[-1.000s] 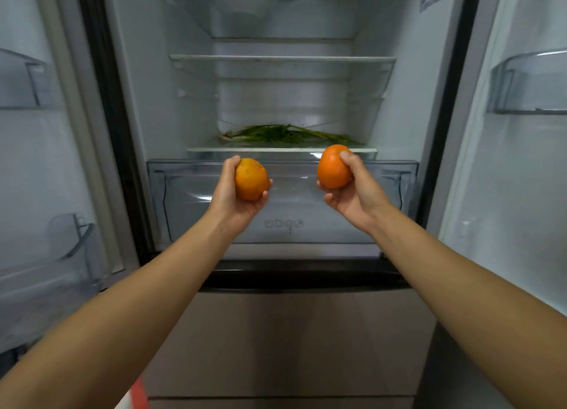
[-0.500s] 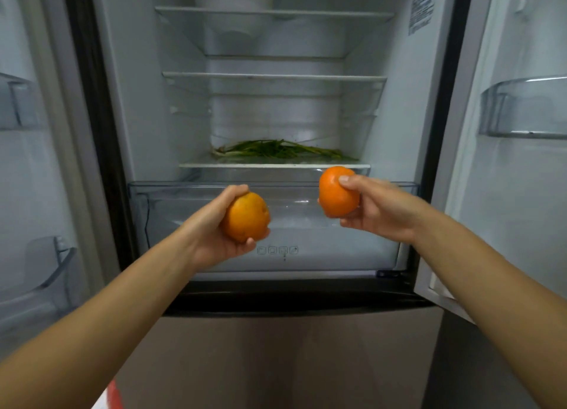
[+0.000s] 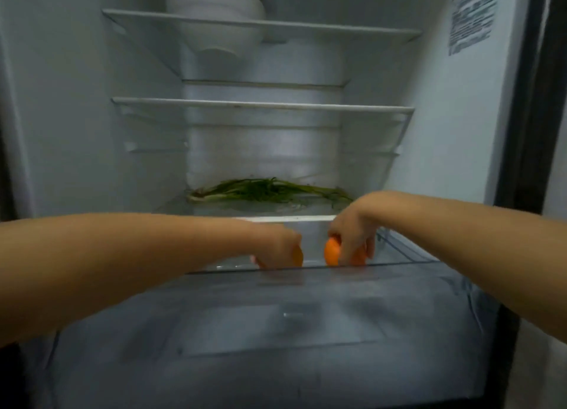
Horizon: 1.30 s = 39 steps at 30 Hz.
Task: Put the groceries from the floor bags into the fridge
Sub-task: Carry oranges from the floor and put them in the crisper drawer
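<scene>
Both my arms reach over the front wall of the clear crisper drawer [image 3: 276,316] at the bottom of the open fridge. My left hand [image 3: 276,246] points down inside the drawer, closed around an orange [image 3: 297,256] of which only an edge shows. My right hand [image 3: 352,230] is just to the right of it, fingers wrapped over a second orange [image 3: 333,252]. The two oranges are close together, low in the drawer behind its front rim. Whether they touch the drawer floor is hidden.
A bunch of green onions [image 3: 267,190] lies on the glass shelf right above the drawer. Two more glass shelves [image 3: 264,106] are above it. A white bowl [image 3: 214,6] stands on the top shelf. The dark fridge frame [image 3: 534,101] runs down the right.
The view has moved much closer to the fridge. Both hands went forward and down, from in front of the drawer to over its rim and inside it, still holding the oranges.
</scene>
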Available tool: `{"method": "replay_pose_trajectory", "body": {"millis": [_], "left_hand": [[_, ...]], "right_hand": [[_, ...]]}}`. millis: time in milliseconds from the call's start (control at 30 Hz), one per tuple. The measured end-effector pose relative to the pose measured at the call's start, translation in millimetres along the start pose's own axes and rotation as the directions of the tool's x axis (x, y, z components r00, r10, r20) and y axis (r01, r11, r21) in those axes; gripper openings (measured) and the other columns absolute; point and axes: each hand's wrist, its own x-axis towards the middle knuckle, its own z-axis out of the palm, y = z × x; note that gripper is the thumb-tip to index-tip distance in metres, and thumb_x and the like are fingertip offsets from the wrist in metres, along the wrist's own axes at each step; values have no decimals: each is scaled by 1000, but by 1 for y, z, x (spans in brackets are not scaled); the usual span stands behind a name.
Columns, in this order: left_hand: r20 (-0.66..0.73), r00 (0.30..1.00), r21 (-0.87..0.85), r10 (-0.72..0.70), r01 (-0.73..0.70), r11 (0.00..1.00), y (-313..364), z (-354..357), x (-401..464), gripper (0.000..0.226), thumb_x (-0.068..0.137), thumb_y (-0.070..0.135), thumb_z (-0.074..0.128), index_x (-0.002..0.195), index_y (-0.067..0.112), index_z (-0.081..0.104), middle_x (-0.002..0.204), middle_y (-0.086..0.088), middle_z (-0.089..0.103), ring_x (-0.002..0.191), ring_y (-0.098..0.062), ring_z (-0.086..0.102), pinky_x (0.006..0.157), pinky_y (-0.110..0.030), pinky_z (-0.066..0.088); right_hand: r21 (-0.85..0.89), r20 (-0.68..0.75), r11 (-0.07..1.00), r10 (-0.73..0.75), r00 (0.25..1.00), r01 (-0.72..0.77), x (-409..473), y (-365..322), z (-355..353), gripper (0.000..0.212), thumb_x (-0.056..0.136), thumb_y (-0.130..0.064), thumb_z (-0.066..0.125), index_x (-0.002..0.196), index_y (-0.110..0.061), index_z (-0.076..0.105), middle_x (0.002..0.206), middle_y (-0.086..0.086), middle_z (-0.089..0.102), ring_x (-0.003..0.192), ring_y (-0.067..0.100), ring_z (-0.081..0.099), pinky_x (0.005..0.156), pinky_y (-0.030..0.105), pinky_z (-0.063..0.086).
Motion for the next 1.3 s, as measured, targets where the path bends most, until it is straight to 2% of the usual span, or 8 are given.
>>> {"method": "replay_pose_trajectory", "body": {"millis": [200,367,533,800,1033,1100,1200,1300], "left_hand": [[136,983,22,125,-130,991,-17,45,68,47,87,38,58,119,8,43,117,-18,59,102,-35,61,90,-45,52],[99,985,-19,143,-142,990,-36,56,102,62,82,46,65,127,11,41,127,-12,50,110,-29,56,90,-36,49],[67,972,-81,227,-221,972,-48,67,122,61,81,38,69,128,10,42,129,-11,50,115,-27,51,87,-29,41],[109,977,-70,183,-177,982,-50,73,126,68,80,45,69,131,12,39,131,-13,47,118,-29,49,97,-35,43],[184,956,14,230,-236,972,-39,33,97,86,84,43,66,149,20,15,148,-11,26,134,-30,33,107,-36,33],[264,944,41,199,-217,975,-35,16,83,73,87,40,63,145,17,27,144,-11,34,130,-29,39,104,-34,36],[306,944,31,123,-139,990,-30,-12,56,47,89,40,59,128,16,50,122,-8,55,107,-24,55,99,-37,45],[168,985,-84,35,-21,996,-24,-41,14,24,92,29,56,110,14,64,87,-3,59,72,-17,55,76,-36,50]], "right_hand": [[-89,128,992,98,987,-87,73,0,3,65,84,-20,71,138,-6,37,140,16,41,122,36,52,84,37,53],[-58,161,997,61,985,-52,117,-7,11,63,89,-21,64,140,-5,31,140,16,38,122,38,51,88,35,52],[-58,177,998,-26,984,37,145,-12,18,54,90,-18,62,137,-6,37,120,11,41,124,37,49,75,35,53],[-20,203,999,41,978,-37,147,-15,20,61,89,-20,62,140,-9,31,135,12,38,127,33,44,92,36,50],[-209,159,977,85,984,-51,109,-18,-3,85,87,-38,63,151,-26,9,153,12,28,135,33,39,99,44,47],[-144,171,987,98,980,-74,85,-18,-10,87,88,-37,63,152,-32,4,154,10,28,136,31,38,100,44,46],[-53,120,997,68,990,-62,42,-23,-19,67,94,-31,57,150,-22,21,145,12,42,127,28,48,96,42,46],[-45,-82,997,-62,995,58,-7,-31,-22,42,96,-24,51,136,-11,46,106,8,61,91,22,61,78,38,52]]}}
